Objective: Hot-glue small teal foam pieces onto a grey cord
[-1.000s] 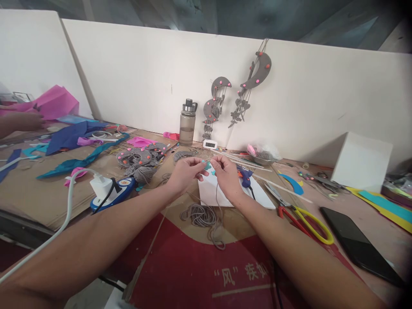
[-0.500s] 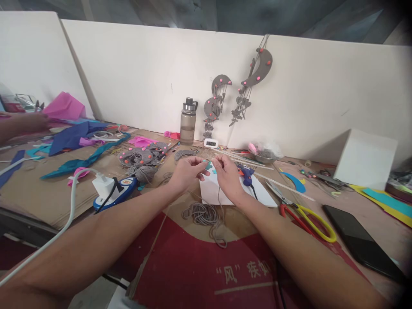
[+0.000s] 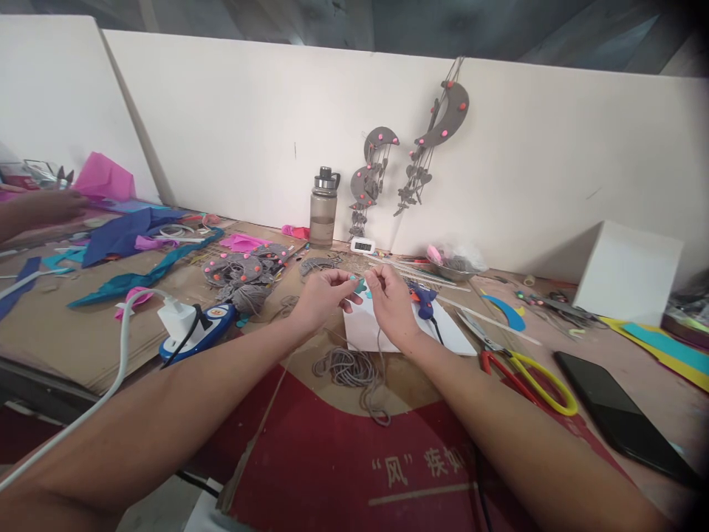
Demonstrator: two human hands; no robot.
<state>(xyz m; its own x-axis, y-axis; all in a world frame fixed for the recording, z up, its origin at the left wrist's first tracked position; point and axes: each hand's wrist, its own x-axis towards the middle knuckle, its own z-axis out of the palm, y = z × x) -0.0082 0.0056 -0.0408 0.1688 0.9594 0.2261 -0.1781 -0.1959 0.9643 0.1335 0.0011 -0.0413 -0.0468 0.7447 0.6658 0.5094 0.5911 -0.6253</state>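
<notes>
Fingertips of the left hand point(image 3: 320, 297) and right hand point(image 3: 391, 301) pinch a small teal piece point(image 3: 360, 285) between them, lifted over the white sheet point(image 3: 365, 334), apparently for close fine handling. Grey cord point(image 3: 378, 347) trails from the right hand down to a loose coil point(image 3: 348, 367) near the person.

A craft workshop: my table point(image 3: 83, 332) is covered in cardboard and strewn with felt scraps point(image 3: 133, 236), grey cord point(image 3: 348, 367), a glue gun point(image 3: 424, 301), scissors point(image 3: 526, 369) and half-made grey ornaments point(image 3: 244, 270). Finished moon hangings point(image 3: 437, 129) lean on the white partition point(image 3: 233, 125) behind. Another worker's arm point(image 3: 33, 210) reaches over pink and blue material at far left.
</notes>
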